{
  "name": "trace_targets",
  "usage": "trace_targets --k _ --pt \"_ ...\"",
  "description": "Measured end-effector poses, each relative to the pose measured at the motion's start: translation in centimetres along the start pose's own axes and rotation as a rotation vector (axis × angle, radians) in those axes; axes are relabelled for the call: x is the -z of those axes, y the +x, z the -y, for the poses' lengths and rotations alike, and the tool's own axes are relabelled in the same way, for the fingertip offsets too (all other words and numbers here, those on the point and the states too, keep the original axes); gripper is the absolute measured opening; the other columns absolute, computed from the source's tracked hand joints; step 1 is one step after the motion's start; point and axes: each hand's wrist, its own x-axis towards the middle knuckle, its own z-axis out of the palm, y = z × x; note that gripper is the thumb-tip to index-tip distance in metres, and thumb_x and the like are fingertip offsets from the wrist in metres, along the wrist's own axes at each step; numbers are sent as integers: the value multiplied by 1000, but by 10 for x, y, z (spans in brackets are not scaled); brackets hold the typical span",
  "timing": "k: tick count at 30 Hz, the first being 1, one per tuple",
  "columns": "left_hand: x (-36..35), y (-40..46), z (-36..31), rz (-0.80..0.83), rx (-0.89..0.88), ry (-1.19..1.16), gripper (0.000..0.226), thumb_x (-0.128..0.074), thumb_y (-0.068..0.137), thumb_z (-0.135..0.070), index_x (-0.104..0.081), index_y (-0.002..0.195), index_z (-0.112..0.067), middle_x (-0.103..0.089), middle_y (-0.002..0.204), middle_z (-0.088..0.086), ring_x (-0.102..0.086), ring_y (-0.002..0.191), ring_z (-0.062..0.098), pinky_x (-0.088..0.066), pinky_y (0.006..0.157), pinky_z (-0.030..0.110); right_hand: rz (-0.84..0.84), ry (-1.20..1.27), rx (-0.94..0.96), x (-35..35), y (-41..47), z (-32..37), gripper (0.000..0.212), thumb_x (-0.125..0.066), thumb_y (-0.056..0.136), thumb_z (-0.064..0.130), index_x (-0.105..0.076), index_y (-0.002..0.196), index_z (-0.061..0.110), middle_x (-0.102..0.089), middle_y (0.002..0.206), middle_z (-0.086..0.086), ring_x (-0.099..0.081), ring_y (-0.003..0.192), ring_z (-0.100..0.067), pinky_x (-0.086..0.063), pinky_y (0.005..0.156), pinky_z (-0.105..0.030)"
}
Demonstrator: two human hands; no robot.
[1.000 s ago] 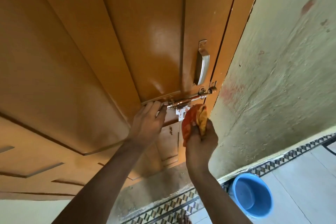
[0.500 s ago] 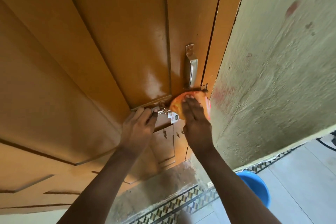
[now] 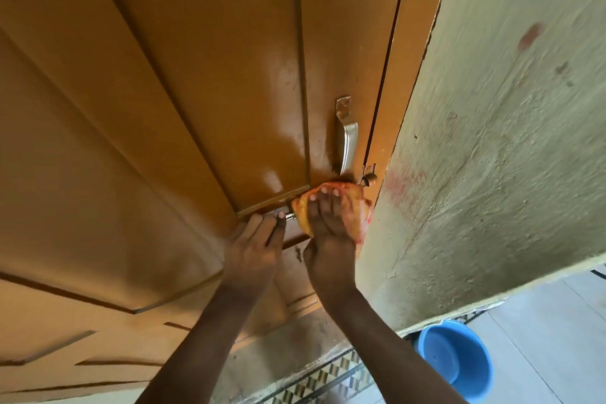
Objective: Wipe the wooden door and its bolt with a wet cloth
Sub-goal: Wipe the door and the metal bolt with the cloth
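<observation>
Wooden door (image 3: 196, 82): glossy ochre. Bolt (image 3: 290, 216) lying mostly under the orange cloth (image 3: 344, 207), which the right hand (image 3: 328, 239) is pressing flat-fingered. Left hand (image 3: 252, 252) (fingers straight) touching the bolt's end. Steel handle (image 3: 346, 138) above; blue bucket (image 3: 455, 361) below-right. Cloth has shifted slightly left since 0.5 s ago.

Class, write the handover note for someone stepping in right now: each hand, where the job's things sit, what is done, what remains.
Right hand: presses the orange cloth over the bolt, fingers laid flat on it.
Left hand: fingertips at the bolt's left end, beside the cloth; whether it grips is unclear.
Wooden door: glossy, wet-looking patch above the bolt. Metal handle just above the cloth. Blue bucket on the floor, lower right.
Done: that panel appears wiped; the bolt is being wiped.
Left: finish the bolt, then the rest of the door.
</observation>
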Motion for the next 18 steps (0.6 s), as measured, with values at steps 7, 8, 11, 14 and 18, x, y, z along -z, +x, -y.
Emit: trace_targets --k 7,8,11,14,18 --pt "0 -3 4 4 -35 56 20 -69 95 -7 -83 109 -5 -76 95 7 -61 84 22 -49 67 30 7 -77 187 31 -1 -71 77 -59 67 -12 -63 139 13 -53 152 -8 -40 147 -31 -64 77 -44" --pt "0 -4 3 6 -20 59 19 -75 92 -6 -83 110 -5 -76 96 6 -59 85 22 -48 66 29 -27 -45 72 25 -1 -64 73 -53 70 -8 -63 139 14 -51 154 -8 -38 148 -32 -64 78 -49" --pt "-1 -3 0 16 20 60 22 -80 88 -7 -83 110 -7 -75 95 4 -53 87 22 -42 68 29 -87 100 -125 -1 -8 -17 73 -46 75 -8 -58 144 12 -42 160 -11 -28 152 -39 -56 98 -51" --pt "-1 -1 -1 28 43 41 20 -86 85 -12 -84 105 -11 -74 92 3 -55 84 21 -42 68 30 32 92 83 -13 -28 -3 64 -46 86 1 -52 148 11 -41 160 -15 -30 149 -46 -51 92 -32" --pt "1 -1 1 40 46 25 21 -88 84 -11 -84 104 -9 -74 90 2 -56 83 19 -42 66 26 78 188 -119 3 -33 -38 49 -60 96 7 -54 144 17 -70 128 -12 -71 110 -34 -63 85 -36"
